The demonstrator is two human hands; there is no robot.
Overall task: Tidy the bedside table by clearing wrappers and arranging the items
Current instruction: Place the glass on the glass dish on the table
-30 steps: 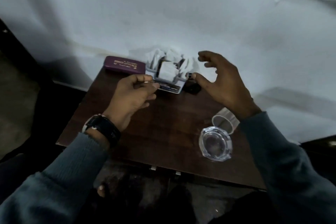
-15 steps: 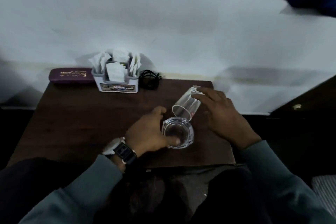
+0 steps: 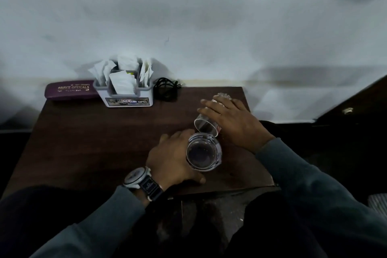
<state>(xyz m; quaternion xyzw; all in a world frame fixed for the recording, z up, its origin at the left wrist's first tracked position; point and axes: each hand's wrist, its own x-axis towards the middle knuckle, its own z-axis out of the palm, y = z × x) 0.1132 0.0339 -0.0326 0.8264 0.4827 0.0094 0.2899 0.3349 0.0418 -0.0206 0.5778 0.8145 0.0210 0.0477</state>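
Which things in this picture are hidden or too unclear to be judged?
- Tipped glass, head view: the right hand covers its far part.
- Ashtray: dim light; contents unclear.
- Organizer: papers hide its compartments.
- Purple case: small print unreadable.
- Left hand: fingertips hidden behind the ashtray.

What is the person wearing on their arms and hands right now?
Both arms are in long grey-blue sleeves reaching the wrists. The left hand is bare, with a wristwatch on that wrist: pale round case, dark strap with a small light logo. The right hand is bare, with no watch or ring visible.
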